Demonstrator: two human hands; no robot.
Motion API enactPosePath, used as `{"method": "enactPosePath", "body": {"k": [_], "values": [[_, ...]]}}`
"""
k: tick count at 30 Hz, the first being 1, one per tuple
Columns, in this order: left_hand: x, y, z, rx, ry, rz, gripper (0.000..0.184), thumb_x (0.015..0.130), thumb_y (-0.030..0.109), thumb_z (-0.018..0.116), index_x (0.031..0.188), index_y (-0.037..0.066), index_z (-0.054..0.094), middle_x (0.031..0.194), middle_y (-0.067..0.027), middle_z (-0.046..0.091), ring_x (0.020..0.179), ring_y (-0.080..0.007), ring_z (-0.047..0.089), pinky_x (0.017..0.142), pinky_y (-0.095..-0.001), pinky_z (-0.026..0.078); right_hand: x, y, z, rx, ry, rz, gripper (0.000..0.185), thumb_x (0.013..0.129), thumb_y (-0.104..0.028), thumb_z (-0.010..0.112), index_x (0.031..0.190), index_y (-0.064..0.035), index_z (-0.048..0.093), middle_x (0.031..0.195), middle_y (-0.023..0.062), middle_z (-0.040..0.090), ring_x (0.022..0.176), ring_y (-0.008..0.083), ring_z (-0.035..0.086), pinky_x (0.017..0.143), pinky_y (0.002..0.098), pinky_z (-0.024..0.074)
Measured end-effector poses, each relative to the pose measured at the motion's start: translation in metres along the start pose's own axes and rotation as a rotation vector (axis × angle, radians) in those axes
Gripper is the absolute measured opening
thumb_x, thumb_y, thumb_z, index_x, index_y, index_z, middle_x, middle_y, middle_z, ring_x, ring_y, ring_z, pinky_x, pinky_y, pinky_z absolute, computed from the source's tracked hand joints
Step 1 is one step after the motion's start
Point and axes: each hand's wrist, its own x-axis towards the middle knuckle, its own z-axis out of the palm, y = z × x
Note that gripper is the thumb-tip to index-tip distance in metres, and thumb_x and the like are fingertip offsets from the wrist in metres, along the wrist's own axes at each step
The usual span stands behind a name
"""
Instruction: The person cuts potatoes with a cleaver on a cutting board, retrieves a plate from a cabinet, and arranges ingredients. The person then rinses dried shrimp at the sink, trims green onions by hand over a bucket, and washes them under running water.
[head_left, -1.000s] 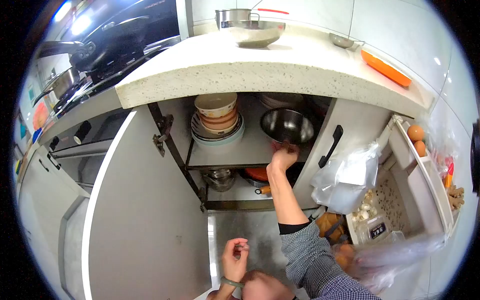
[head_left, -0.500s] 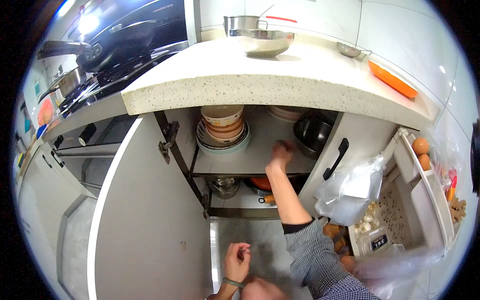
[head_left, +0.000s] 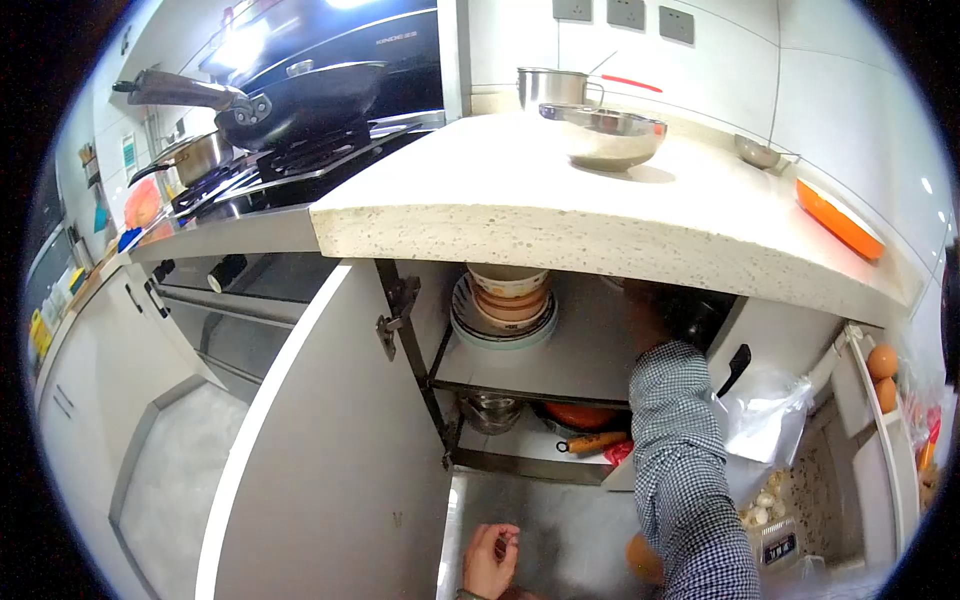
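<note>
My right hand reaches deep into the open lower cabinet, under the countertop. It is dark and partly hidden there, its fingers not visible, close to a dark metal bowl at the right of the upper shelf. To its left, stacked bowls rest on plates. My left hand is low in the view, in front of the cabinet, its fingers curled in; whether anything is in them cannot be made out.
The cabinet door stands open at left. A steel bowl and an orange dish sit on the countertop. Below are a glass bowl and a wooden handle. A pulled-out bin with eggs is at right.
My right hand let go of the dark bowl at the shelf's right side, then moved farther back into the cabinet. The camera view has shifted, showing more of the stove and wall.
</note>
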Motion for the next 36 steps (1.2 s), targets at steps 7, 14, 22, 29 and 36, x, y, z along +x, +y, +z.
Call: {"method": "enactPosePath", "body": {"k": [7,14,22,29,36], "values": [[0.004,-0.005,0.012,0.020,0.001,0.042,0.018,0.081,-0.001,0.054,0.097,0.004,0.059,0.086,-0.0121,0.053,0.070,-0.0237,0.056,0.063,-0.0303,0.047,0.002,0.007,0.001,0.021,0.005,-0.041,0.027,0.090,-0.017,0.046,0.114,-0.0041,0.051,0.111,0.0151,0.053,0.101,0.0326,0.051,0.089,0.0439,0.0407],[0.005,0.003,0.014,0.036,0.024,0.067,0.016,0.083,0.001,0.053,0.097,0.004,0.059,0.086,-0.0120,0.053,0.070,-0.0240,0.056,0.063,-0.0311,0.047,-0.002,0.003,0.004,0.043,-0.001,-0.094,0.030,0.091,-0.019,0.045,0.116,-0.0032,0.050,0.113,0.0163,0.052,0.103,0.0338,0.050,0.090,0.0445,0.0398],[0.008,0.002,0.014,0.063,-0.010,0.083,0.015,0.085,0.006,0.052,0.098,0.004,0.059,0.088,-0.0135,0.054,0.073,-0.0288,0.056,0.065,-0.0339,0.047,-0.006,0.001,0.010,0.062,-0.014,-0.142,0.033,0.091,-0.021,0.044,0.118,-0.0022,0.050,0.116,0.0176,0.052,0.106,0.0352,0.049,0.091,0.0451,0.0388],[0.005,-0.029,0.026,0.010,-0.022,0.063,0.014,0.086,0.015,0.055,0.097,0.008,0.061,0.088,-0.0091,0.055,0.069,-0.0218,0.058,0.064,-0.0324,0.049,-0.006,-0.002,0.010,0.061,-0.007,-0.181,0.035,0.092,-0.023,0.044,0.119,-0.0013,0.049,0.118,0.0188,0.051,0.108,0.0363,0.048,0.093,0.0456,0.0380],[0.005,0.000,0.015,0.103,-0.112,-0.010,0.019,0.086,0.008,0.054,0.104,0.005,0.056,0.095,-0.0119,0.056,0.082,-0.0259,0.057,0.072,-0.0340,0.048,-0.010,-0.009,0.013,0.067,0.013,-0.204,0.038,0.092,-0.025,0.043,0.121,-0.0004,0.049,0.120,0.0200,0.050,0.110,0.0375,0.047,0.094,0.0461,0.0371]]}}
